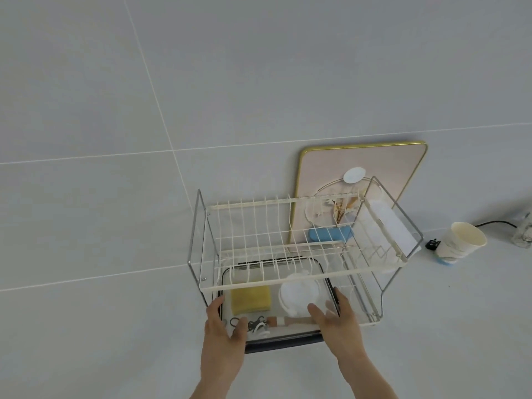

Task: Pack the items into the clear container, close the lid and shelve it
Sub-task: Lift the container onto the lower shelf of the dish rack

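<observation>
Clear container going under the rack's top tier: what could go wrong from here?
1. The clear container still juts out past the rack front; its near edge may hang unsupported if it is left there.
2. The left hand and right hand sit at its front corners under the low top rail, so knuckles could catch the wire.
3. An uneven push might skew it against the rack's side frame.

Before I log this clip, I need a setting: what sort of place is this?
Probably a kitchen counter at home: a two-tier wire dish rack stands on a pale surface before a tiled wall, beside a paper cup.
</observation>
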Action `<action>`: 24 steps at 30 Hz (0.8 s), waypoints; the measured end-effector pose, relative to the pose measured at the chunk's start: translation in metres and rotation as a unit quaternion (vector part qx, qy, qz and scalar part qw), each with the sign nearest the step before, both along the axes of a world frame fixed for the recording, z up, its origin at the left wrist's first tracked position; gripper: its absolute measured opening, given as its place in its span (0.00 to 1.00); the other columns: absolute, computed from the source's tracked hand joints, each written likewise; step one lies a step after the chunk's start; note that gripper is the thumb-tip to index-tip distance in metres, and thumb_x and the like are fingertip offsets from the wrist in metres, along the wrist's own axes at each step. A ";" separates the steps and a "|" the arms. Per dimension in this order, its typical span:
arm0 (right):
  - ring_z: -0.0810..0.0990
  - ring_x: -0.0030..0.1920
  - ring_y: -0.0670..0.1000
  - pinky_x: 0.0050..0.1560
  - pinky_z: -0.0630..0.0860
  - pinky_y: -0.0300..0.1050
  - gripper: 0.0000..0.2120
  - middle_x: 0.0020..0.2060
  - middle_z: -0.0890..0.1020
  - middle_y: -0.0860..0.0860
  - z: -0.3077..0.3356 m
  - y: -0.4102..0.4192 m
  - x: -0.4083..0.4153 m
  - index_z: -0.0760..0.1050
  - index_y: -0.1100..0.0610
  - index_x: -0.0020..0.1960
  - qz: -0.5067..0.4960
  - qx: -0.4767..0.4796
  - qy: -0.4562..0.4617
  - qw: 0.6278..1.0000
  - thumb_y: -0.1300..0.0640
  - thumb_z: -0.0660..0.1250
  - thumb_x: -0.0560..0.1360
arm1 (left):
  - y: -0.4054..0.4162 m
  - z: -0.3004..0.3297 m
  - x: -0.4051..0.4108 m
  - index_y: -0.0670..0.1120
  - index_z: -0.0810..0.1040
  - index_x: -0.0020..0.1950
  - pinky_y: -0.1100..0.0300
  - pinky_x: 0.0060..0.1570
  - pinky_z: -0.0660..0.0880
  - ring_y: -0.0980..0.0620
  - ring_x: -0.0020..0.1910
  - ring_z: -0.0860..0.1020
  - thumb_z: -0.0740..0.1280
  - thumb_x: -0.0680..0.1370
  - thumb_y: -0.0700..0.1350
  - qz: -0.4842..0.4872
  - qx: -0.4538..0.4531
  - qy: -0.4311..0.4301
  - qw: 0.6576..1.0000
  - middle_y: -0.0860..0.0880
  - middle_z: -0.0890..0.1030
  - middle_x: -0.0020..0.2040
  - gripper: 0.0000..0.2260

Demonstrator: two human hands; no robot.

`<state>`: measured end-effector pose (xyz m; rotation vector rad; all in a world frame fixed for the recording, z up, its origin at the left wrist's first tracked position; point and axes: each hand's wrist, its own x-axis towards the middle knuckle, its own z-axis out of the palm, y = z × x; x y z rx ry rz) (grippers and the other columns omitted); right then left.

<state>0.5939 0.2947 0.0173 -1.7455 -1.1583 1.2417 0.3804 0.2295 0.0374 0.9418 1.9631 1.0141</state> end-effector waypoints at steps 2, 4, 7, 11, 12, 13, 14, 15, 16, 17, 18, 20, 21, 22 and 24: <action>0.69 0.73 0.57 0.68 0.70 0.56 0.39 0.74 0.69 0.55 0.003 -0.003 -0.002 0.60 0.51 0.78 0.016 0.059 -0.110 0.992 0.45 0.73 0.73 | -0.005 0.003 0.004 0.60 0.62 0.68 0.50 0.48 0.75 0.48 0.57 0.75 0.65 0.77 0.53 -0.015 -0.016 0.167 0.986 0.50 0.71 0.66 0.22; 0.65 0.75 0.57 0.68 0.71 0.59 0.38 0.75 0.68 0.56 0.004 -0.011 -0.003 0.62 0.51 0.77 0.044 0.174 -0.226 0.957 0.37 0.69 0.73 | -0.008 0.009 0.009 0.56 0.66 0.69 0.48 0.54 0.75 0.47 0.65 0.71 0.64 0.76 0.56 -0.044 0.034 0.297 0.953 0.50 0.69 0.70 0.22; 0.57 0.79 0.55 0.74 0.63 0.59 0.37 0.77 0.66 0.53 -0.004 -0.022 -0.003 0.66 0.51 0.76 0.173 0.318 -0.319 0.876 0.33 0.67 0.73 | -0.007 0.008 0.013 0.57 0.65 0.71 0.49 0.67 0.69 0.49 0.73 0.63 0.63 0.75 0.61 -0.169 0.095 0.367 0.910 0.54 0.66 0.73 0.26; 0.56 0.79 0.56 0.74 0.60 0.66 0.36 0.77 0.65 0.51 -0.007 -0.020 0.001 0.69 0.47 0.74 0.247 0.349 -0.342 0.837 0.29 0.65 0.72 | 0.000 -0.006 0.007 0.62 0.55 0.76 0.48 0.75 0.57 0.52 0.78 0.50 0.55 0.75 0.70 -0.260 0.071 0.395 0.878 0.56 0.58 0.78 0.31; 0.56 0.79 0.56 0.74 0.60 0.66 0.36 0.77 0.65 0.51 -0.006 -0.018 0.002 0.69 0.46 0.74 0.254 0.345 -0.348 0.834 0.28 0.64 0.72 | 0.001 -0.008 0.004 0.62 0.54 0.77 0.48 0.75 0.55 0.52 0.78 0.49 0.53 0.75 0.71 -0.269 0.064 0.401 0.873 0.56 0.56 0.79 0.32; 0.55 0.79 0.56 0.74 0.60 0.66 0.36 0.77 0.64 0.51 -0.005 -0.016 0.003 0.69 0.45 0.74 0.261 0.340 -0.356 0.830 0.28 0.63 0.73 | 0.002 -0.009 0.000 0.62 0.52 0.77 0.49 0.75 0.54 0.52 0.78 0.47 0.52 0.75 0.71 -0.279 0.056 0.407 0.868 0.56 0.55 0.79 0.32; 0.54 0.80 0.56 0.75 0.59 0.65 0.35 0.78 0.64 0.51 -0.005 -0.013 0.002 0.68 0.45 0.74 0.266 0.337 -0.364 0.827 0.27 0.62 0.73 | 0.004 -0.010 -0.004 0.63 0.50 0.77 0.50 0.76 0.51 0.53 0.78 0.45 0.51 0.75 0.71 -0.293 0.051 0.413 0.861 0.56 0.53 0.79 0.32; 0.53 0.80 0.56 0.75 0.58 0.65 0.35 0.78 0.64 0.51 -0.005 -0.011 0.002 0.68 0.44 0.74 0.268 0.332 -0.373 0.824 0.27 0.61 0.73 | 0.006 -0.009 -0.008 0.63 0.47 0.77 0.51 0.76 0.48 0.53 0.78 0.44 0.50 0.75 0.71 -0.305 0.048 0.421 0.853 0.56 0.51 0.79 0.32; 0.54 0.80 0.56 0.75 0.58 0.65 0.35 0.77 0.65 0.51 -0.005 -0.008 0.000 0.67 0.44 0.75 0.269 0.325 -0.381 0.822 0.27 0.60 0.74 | 0.009 -0.009 -0.011 0.64 0.44 0.77 0.53 0.76 0.45 0.53 0.78 0.43 0.50 0.76 0.70 -0.313 0.048 0.430 0.845 0.57 0.50 0.79 0.32; 0.54 0.79 0.56 0.76 0.58 0.64 0.35 0.77 0.66 0.52 -0.005 -0.005 -0.002 0.67 0.44 0.75 0.270 0.317 -0.388 0.822 0.26 0.59 0.74 | 0.012 -0.007 -0.014 0.64 0.42 0.77 0.54 0.76 0.43 0.53 0.78 0.43 0.50 0.76 0.70 -0.317 0.050 0.439 0.839 0.57 0.49 0.79 0.32; 0.56 0.79 0.57 0.76 0.58 0.64 0.35 0.76 0.66 0.52 -0.004 -0.002 -0.004 0.67 0.44 0.75 0.270 0.308 -0.393 0.823 0.26 0.58 0.74 | 0.016 -0.007 -0.016 0.64 0.41 0.76 0.54 0.76 0.42 0.53 0.78 0.44 0.50 0.76 0.69 -0.319 0.051 0.447 0.834 0.57 0.49 0.79 0.32; 0.57 0.79 0.57 0.76 0.58 0.64 0.35 0.77 0.65 0.52 -0.005 0.005 -0.008 0.66 0.44 0.75 0.276 0.297 -0.401 0.822 0.26 0.57 0.75 | 0.023 -0.009 -0.018 0.64 0.42 0.77 0.53 0.76 0.45 0.51 0.78 0.48 0.52 0.77 0.67 -0.318 0.049 0.450 0.833 0.57 0.54 0.78 0.31; 0.57 0.79 0.57 0.76 0.57 0.63 0.34 0.78 0.63 0.52 -0.005 0.008 -0.009 0.66 0.44 0.75 0.282 0.297 -0.404 0.818 0.27 0.57 0.75 | 0.026 -0.010 -0.019 0.63 0.43 0.76 0.52 0.76 0.47 0.51 0.78 0.49 0.53 0.78 0.66 -0.316 0.044 0.450 0.834 0.56 0.55 0.78 0.31; 0.55 0.79 0.56 0.76 0.57 0.63 0.34 0.78 0.62 0.52 -0.006 0.011 -0.010 0.65 0.44 0.75 0.286 0.297 -0.408 0.814 0.27 0.56 0.76 | 0.029 -0.011 -0.019 0.63 0.44 0.77 0.52 0.76 0.49 0.51 0.78 0.49 0.53 0.78 0.66 -0.313 0.041 0.450 0.835 0.56 0.55 0.78 0.30; 0.53 0.80 0.56 0.76 0.58 0.63 0.33 0.78 0.62 0.52 -0.007 0.016 -0.010 0.65 0.44 0.76 0.287 0.300 -0.412 0.811 0.28 0.55 0.77 | 0.034 -0.013 -0.018 0.62 0.48 0.77 0.52 0.76 0.50 0.50 0.78 0.45 0.54 0.78 0.65 -0.306 0.037 0.448 0.840 0.55 0.52 0.79 0.29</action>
